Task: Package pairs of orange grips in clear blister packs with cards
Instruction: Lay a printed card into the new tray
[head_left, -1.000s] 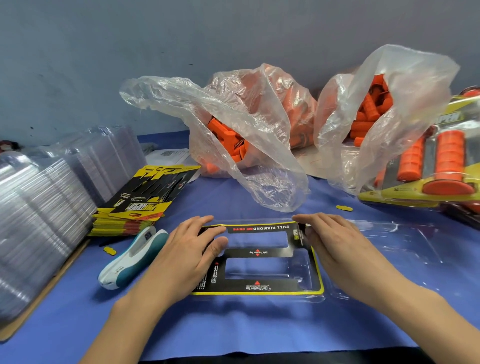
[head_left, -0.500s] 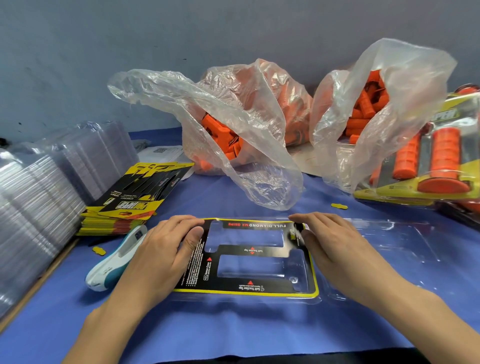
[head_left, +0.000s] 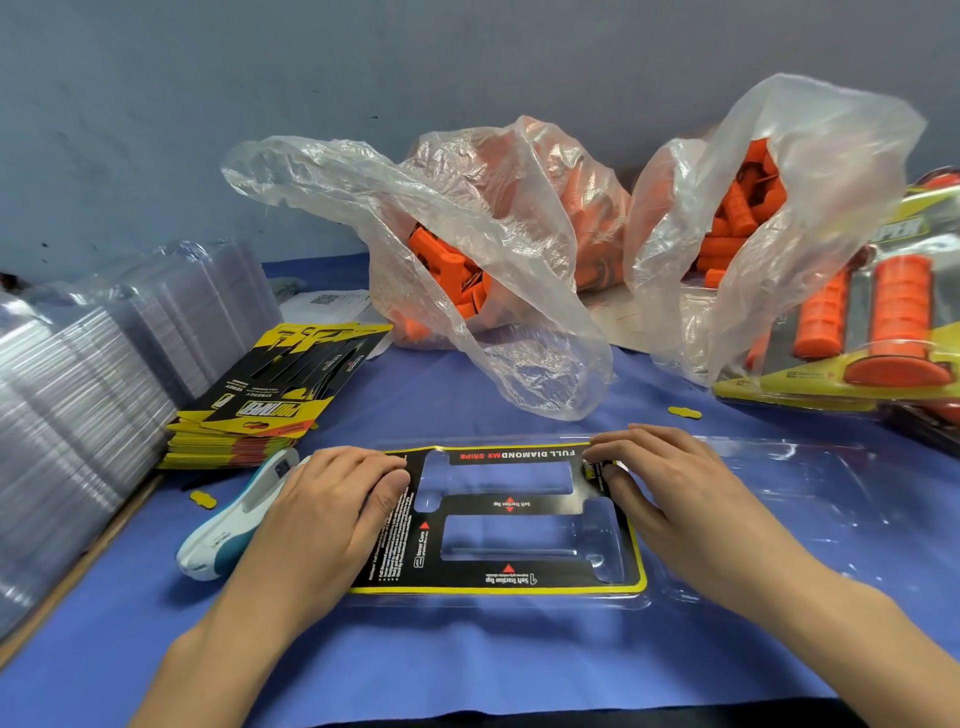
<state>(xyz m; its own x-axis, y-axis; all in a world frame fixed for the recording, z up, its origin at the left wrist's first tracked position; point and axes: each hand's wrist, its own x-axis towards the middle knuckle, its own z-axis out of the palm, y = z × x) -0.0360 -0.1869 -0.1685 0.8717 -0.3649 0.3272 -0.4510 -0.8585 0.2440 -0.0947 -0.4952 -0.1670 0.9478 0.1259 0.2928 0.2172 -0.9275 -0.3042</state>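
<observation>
At nine o'clock, stacked empty blister shells (head_left: 78, 395) and a card stack (head_left: 270, 395) stand ready. The left hand (head_left: 322, 514) lies flat, fingers nearly straight, pressing the card (head_left: 511, 504) at its left edge. The right hand (head_left: 670, 493), equally flat, presses the three-o'clock edge. Neither grasps anything. The card sits in the open blister pack (head_left: 779, 483) at centre, so seating it looks like the step in hand. Next, probably, two orange grips (head_left: 447, 270) go into the empty recesses. They fill the left bag (head_left: 467, 208) at twelve and the right bag (head_left: 810, 171) at one o'clock. Finished packs (head_left: 883, 332) lie at two.

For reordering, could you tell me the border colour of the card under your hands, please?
Yellow, around a mostly black card, clearest in the head view.
</observation>
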